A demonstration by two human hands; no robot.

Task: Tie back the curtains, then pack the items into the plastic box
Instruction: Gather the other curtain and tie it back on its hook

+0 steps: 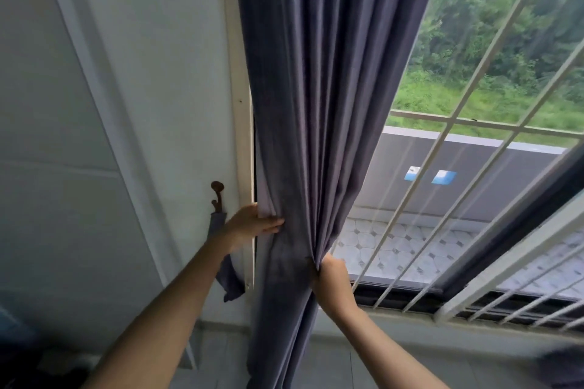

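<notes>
Curtain: a grey-blue curtain (316,88) is seen hanging in front of the window frame (241,136), gathered into a narrow bundle between the two hands.
Left hand: the left hand (252,224) is laid on the curtain's left edge; its fingers (271,226) are stretched out fairly straight across the front of the cloth, and the thumb is hidden behind the fold, so the edge appears to be held between them.
Right hand: the right hand (331,278) is closed on the curtain's right side; the folds are pinched together at its fingers (328,262), which are curled tightly round the cloth.
Tieback: a strip of the same grey-blue cloth (221,249) is hung from a dark hook (217,196), just left of the left fingers.
Wall: a white wall (142,104) is seen behind the hook.
Window bars: white bars (442,183) are seen right of the right fingers, with greenery (489,25) beyond.
</notes>
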